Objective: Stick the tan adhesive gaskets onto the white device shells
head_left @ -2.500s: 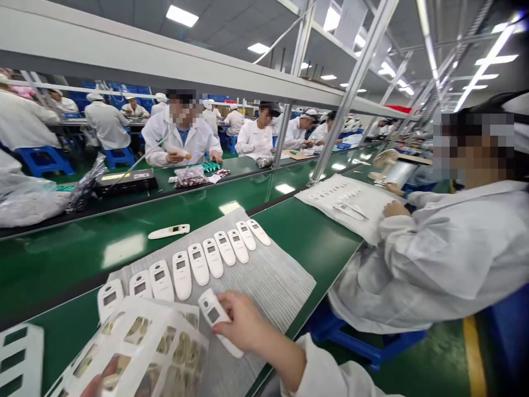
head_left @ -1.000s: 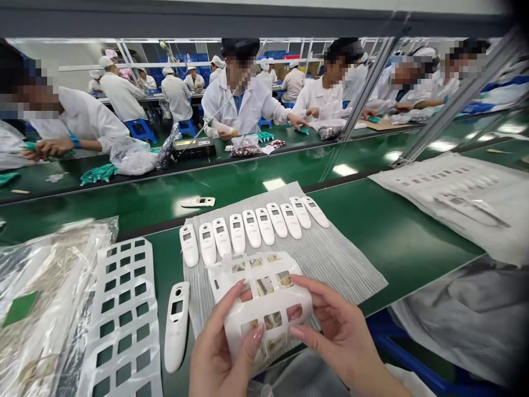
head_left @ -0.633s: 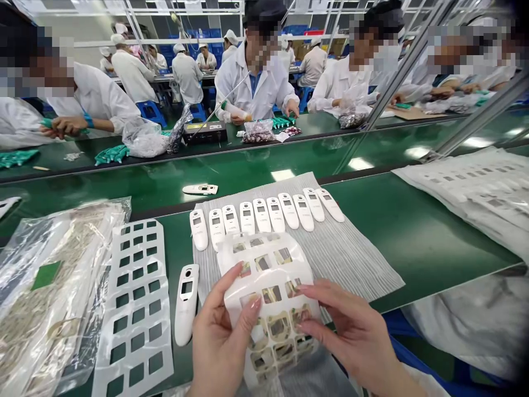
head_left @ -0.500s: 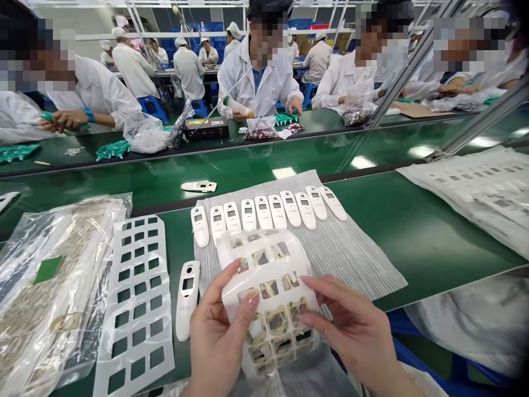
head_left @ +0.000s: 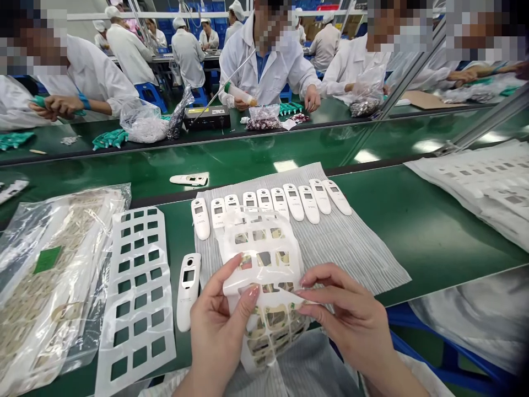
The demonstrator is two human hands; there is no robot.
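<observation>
The left hand (head_left: 221,320) and right hand (head_left: 347,311) pinched one windowed sheet (head_left: 268,272) over the grey mat (head_left: 355,256), which bore ten white casings (head_left: 293,205), another casing (head_left: 188,300) lying beside its left edge.

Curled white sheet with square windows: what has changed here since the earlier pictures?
The right hand has let go of one of the white elongated plastic casings; its fingers now lift the curled sheet's thin white strip rightward. The left hand still holds the sheet; the casings' row is unchanged.

Bright light; white glare on the glossy green surface (head_left: 231,157); dark right corners
</observation>
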